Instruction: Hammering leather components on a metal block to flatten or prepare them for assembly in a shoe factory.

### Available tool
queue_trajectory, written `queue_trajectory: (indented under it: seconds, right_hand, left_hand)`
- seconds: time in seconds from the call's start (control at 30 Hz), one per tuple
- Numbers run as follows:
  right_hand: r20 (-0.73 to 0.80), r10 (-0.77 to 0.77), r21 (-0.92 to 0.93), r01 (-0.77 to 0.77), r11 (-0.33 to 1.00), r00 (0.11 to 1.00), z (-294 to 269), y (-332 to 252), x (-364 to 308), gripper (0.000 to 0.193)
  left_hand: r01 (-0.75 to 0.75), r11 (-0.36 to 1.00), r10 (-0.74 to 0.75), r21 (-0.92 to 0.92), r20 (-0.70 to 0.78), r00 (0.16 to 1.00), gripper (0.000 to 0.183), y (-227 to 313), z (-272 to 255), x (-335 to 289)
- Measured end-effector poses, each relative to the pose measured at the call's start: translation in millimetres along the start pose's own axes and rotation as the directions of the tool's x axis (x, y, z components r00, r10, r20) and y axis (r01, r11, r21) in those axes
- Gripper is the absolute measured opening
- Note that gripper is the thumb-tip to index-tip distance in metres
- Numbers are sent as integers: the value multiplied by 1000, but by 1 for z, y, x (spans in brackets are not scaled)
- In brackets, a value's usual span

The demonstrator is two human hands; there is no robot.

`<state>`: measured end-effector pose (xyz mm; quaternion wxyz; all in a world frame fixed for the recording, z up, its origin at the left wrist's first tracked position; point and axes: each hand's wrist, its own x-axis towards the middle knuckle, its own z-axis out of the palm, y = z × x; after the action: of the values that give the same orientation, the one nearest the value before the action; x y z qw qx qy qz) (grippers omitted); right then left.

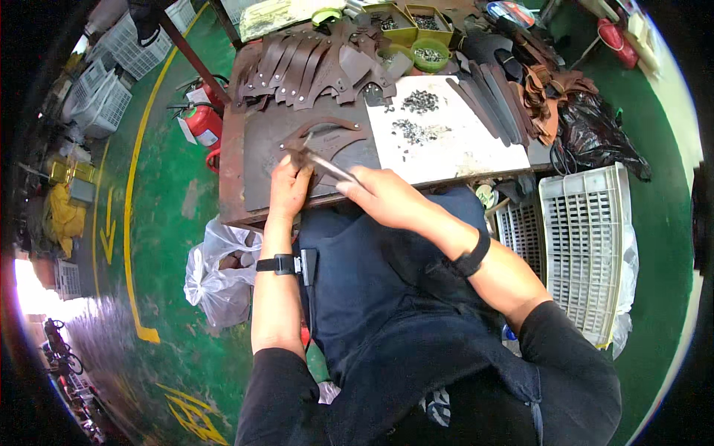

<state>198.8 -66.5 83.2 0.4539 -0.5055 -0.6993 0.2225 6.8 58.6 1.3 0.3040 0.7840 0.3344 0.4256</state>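
My right hand [388,195] grips the handle of a hammer [331,168], whose head is right over the fingertips of my left hand [288,187]. The left fingers are closed at the edge of a dark brown leather piece [343,139]; what they pinch is hidden by the hammer head. This piece has a curved strap and rivets at its ends, and lies on a dark mat [262,160]. Small dark metal fasteners [414,132] are scattered in two groups on a white sheet [446,165], right of the leather.
Riveted brown leather pieces [294,67] are piled at the back left. Behind the sheet stand a green bowl [430,65] and yellow bins [393,33] of small hardware. Leather strips [494,104] lie to the right. A fire extinguisher [201,123] and white crates [584,245] flank the table.
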Motion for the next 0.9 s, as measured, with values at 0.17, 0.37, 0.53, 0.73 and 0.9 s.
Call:
queue_trajectory:
  seconds: [0.17, 0.37, 0.53, 0.73, 0.9]
  right_hand:
    - [21, 349, 283, -340, 897, 937, -34, -15, -4, 28]
    - [-369, 237, 635, 58, 770, 899, -36, 10, 5, 26]
    - [-109, 423, -157, -436, 886, 900, -24, 93, 11, 41]
    - [-12, 231, 443, -202, 874, 973, -48, -31, 52, 33]
    - [74, -12, -35, 14, 999, 997, 29, 27, 85, 36]
  left_hand:
    - [53, 997, -53, 59, -12, 999, 24, 1, -6, -6]
    - [26, 999, -26, 34, -20, 999, 23, 3, -2, -1]
    - [-38, 999, 39, 34, -51, 998, 19, 0, 4, -6]
    - [-125, 987, 138, 98, -141, 980, 14, 4, 4, -14]
    - [-175, 980, 189, 93, -175, 966, 14, 0, 13, -11]
